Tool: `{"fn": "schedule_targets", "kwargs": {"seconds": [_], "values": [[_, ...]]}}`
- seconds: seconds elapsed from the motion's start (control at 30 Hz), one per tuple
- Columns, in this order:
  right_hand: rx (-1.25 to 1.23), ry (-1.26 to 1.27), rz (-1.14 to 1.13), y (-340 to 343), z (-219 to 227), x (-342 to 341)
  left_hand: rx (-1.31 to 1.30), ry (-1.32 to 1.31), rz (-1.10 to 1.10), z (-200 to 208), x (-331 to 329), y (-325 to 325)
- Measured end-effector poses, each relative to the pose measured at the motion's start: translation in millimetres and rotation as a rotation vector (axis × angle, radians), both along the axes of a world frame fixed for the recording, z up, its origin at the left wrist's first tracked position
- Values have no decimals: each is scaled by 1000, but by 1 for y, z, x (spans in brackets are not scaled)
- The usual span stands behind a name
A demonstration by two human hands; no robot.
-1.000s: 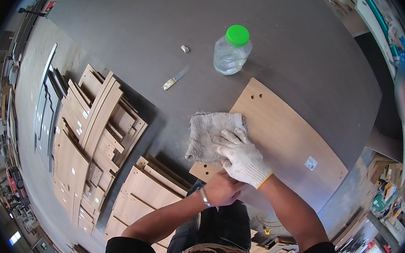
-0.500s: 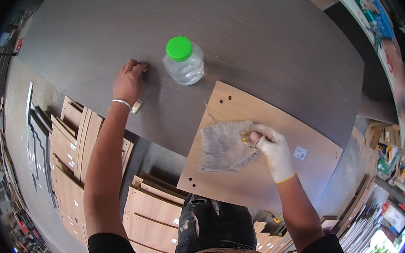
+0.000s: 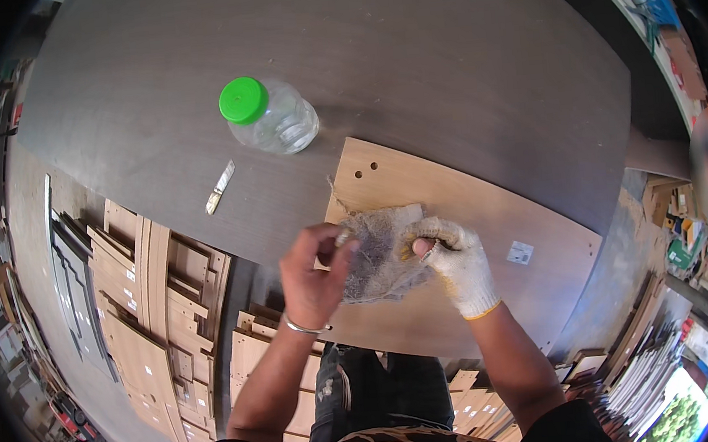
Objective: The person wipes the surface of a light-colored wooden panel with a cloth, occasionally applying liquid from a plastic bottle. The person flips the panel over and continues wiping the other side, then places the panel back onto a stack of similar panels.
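My bare left hand [image 3: 315,276], with a bracelet on its wrist, is closed in a pinch over the left edge of the rag. A small thing sits between thumb and fingers, too small to make out. In a white work glove with a bare thumb tip, my right hand [image 3: 450,263] is closed on the right side of the fuzzy grey rag [image 3: 382,252]. Beneath the rag lies a wood-coloured panel [image 3: 512,300] with drilled holes and a small label. To the far left stand a clear jar with a green lid [image 3: 287,124] and a short, pale, blade-shaped tool [image 3: 219,189].
The panel and jar rest on a large grey-brown tabletop [image 3: 440,53]. Stacks of wood panels [image 3: 141,341] stand on the floor at the left, and more lie near my legs. Shelving with tools and boxes [image 3: 685,251] lines the right side.
My left hand has come from the tabletop near the jar back to the rag, pinching something small. The jar and tool show further left in the view. My right hand stays on the rag.
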State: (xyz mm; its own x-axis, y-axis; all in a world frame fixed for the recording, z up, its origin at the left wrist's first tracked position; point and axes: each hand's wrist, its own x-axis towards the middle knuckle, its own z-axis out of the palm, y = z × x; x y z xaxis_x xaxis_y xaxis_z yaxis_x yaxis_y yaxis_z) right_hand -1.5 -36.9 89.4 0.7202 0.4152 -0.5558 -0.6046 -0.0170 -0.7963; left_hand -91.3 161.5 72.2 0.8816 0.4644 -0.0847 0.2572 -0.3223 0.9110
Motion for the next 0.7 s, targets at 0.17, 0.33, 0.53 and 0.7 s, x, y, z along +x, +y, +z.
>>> {"fn": "schedule_targets", "kwargs": {"seconds": [0.17, 0.33, 0.53, 0.7], "values": [[-55, 3, 31, 8, -4, 5, -54, -29, 82, -13, 7, -33], [-259, -73, 97, 19, -15, 24, 43, 14, 285, -38, 13, 7], [-245, -31, 237, 58, -11, 43, 58, -111, 28, -25, 38, -1], [-237, -26, 120, 71, -23, 54, 52, -130, 42, -33, 59, -14]]}}
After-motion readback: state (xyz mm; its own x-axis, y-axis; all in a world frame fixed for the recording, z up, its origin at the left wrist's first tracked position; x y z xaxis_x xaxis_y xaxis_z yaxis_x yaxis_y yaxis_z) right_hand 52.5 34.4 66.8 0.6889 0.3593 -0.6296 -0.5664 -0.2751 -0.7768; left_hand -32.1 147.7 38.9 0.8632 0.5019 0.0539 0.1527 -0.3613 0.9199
